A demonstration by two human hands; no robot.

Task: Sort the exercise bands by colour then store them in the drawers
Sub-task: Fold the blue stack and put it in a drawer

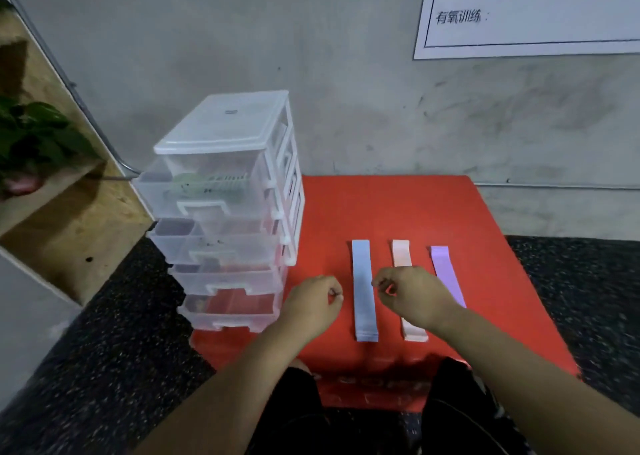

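Observation:
Three bands lie side by side on a red mat [381, 205]: a light blue band [363, 292], a pale pink band [401, 254] and a purple band [446, 274]. My left hand [317, 299] hovers just left of the blue band with fingers curled and nothing in it. My right hand [408, 295] hovers just right of it, over the middle of the pink band, fingers curled and empty too. On the mat's left stands a clear plastic drawer unit [225, 122] with its drawers pulled partly out. A green band [207, 184] lies in the top drawer.
A grey wall with a white poster [533, 11] rises behind the mat. A potted plant [34, 136] sits on a wooden shelf at the left. Dark speckled floor [104, 350] surrounds the mat. My knees in black trousers [346, 420] are at the mat's near edge.

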